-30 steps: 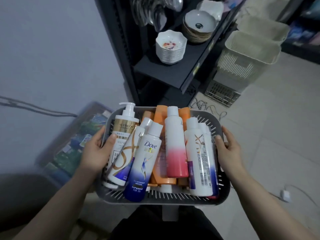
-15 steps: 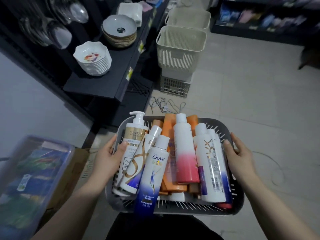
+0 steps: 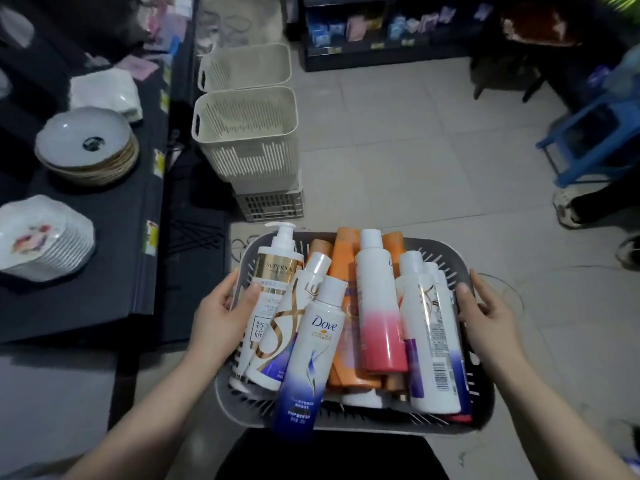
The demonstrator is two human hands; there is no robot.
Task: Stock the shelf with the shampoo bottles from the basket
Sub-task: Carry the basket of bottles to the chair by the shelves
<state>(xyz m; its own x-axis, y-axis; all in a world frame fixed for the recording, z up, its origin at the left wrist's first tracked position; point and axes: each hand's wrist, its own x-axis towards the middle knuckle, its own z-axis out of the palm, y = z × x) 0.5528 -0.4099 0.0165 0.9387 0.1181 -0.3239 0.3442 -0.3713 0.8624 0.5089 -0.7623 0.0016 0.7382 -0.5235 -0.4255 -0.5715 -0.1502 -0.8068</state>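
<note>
A grey slotted basket (image 3: 479,400) is carried in front of me, full of several shampoo bottles lying on their sides. Among them are a white and blue Dove bottle (image 3: 309,362), a white and pink bottle (image 3: 381,323), orange bottles (image 3: 343,268), a pump bottle with a gold band (image 3: 277,271) and a white and purple bottle (image 3: 433,348). My left hand (image 3: 221,317) grips the basket's left rim, thumb inside against the pump bottle. My right hand (image 3: 485,313) grips the right rim. A dark shelf (image 3: 114,237) stands to the left.
Stacked bowls (image 3: 86,147) and flowered plates (image 3: 38,237) sit on the dark shelf. Two cream slotted baskets (image 3: 249,133) stand on a crate on the tiled floor ahead. Another stocked shelf (image 3: 381,29) lies at the back. A blue stool (image 3: 588,140) and someone's feet (image 3: 568,209) are at right.
The view has swung right from the wall and shelf toward the open aisle. Both hands keep the same hold on the basket, and the bottles have not shifted.
</note>
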